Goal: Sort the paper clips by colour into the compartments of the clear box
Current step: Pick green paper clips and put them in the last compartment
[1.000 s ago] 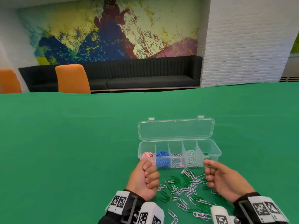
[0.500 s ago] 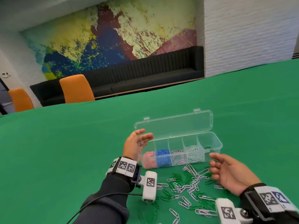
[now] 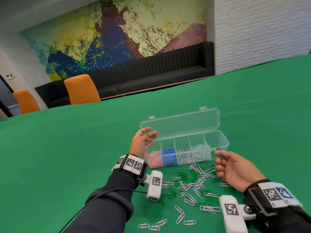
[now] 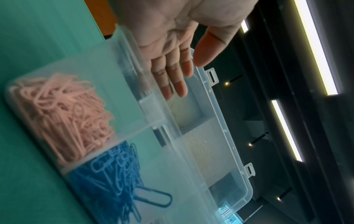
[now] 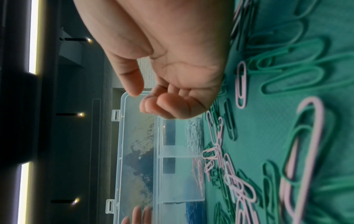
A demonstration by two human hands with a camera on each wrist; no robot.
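Paper clips (image 3: 193, 187) are all over the green table (image 3: 67, 157) right in front of the person, mostly green and pale pink ones with some white mixed in, a loose tangle that starts near the wrists and runs up to the front wall of the clear box (image 3: 218, 145). A few strays lie closest to the person, apart from the main heap.

Right hand (image 3: 234, 167) sits over the right side of the heap, fingers loosely curled, thumb out. From the right wrist view I can't tell if there's a clip tucked in those fingers or not, so no call on that. Clips lie under and beside it.

Left hand (image 3: 142, 142) is up at the left end of the box, palm open and fingers spread straight, holding nothing. It's just beside the leftmost compartment and partly blocks the corner of the lid (image 3: 180, 123) from the head view.

The box itself is open, lid tipped back behind it. Left to right: pink clips (image 3: 155, 158), blue clips (image 3: 169, 156), a thin mix of pale pink and white in the middle, white clips (image 3: 200, 153), and the far right one looks nearly bare, maybe a bit of green in it.

Past the table edge there are two orange chairs (image 3: 80, 89), a long black bench (image 3: 159, 71), a big colourful mural (image 3: 117, 31) and a white brick wall (image 3: 260, 27).
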